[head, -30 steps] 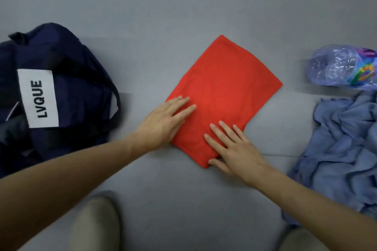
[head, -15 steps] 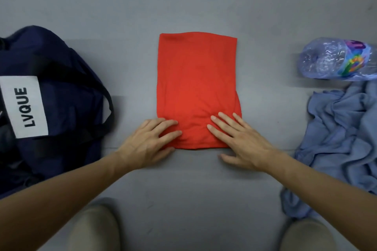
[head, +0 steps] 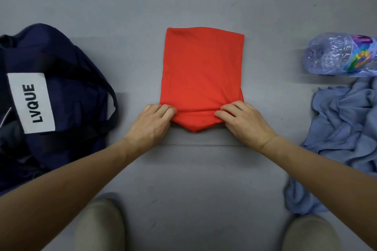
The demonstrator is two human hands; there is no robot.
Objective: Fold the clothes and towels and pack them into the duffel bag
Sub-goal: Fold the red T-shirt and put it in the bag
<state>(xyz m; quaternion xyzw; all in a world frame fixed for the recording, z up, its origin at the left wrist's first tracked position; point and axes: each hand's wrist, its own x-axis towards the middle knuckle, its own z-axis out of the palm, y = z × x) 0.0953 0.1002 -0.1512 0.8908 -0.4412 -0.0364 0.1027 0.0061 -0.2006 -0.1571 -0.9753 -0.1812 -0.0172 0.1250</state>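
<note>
Red cloth [head: 201, 75]: folded into a neat rectangle, lying flat on the grey floor [head: 189, 179] dead centre, long side running away from the person. Near edge bunched and lifted a little, a crease across it just above the fingers.
Left hand [head: 152, 124]: at the near left corner of the red cloth, fingers curled and pinching the fabric, knuckles up.
Right hand [head: 243, 122]: at the near right corner, same story, fingers closed on the hem, thumb tucked under where I can't see it.
Grip: both hands clamped tight on the cloth, nothing else in them.
Bag [head: 61, 96]: navy duffel off to the left, well apart from the cloth, slumped on the floor, dark strap looping over its right side, white patch reading LVQUE facing up. Whether anything is packed inside, can't tell from here.
Blue cloth [head: 342, 138]: crumpled heap on the right, unfolded, spreading from mid-frame down towards the person's right knee, close to the right forearm.
Bottle [head: 340, 54]: clear crinkled plastic, lying on its side just beyond the blue heap, bright multicoloured label, cut off by the frame edge.
Knees [head: 100, 226]: pale trousers, one either side at the bottom, floor bare between them.
Floor seam: thin dark line running across just behind the wrists.
</note>
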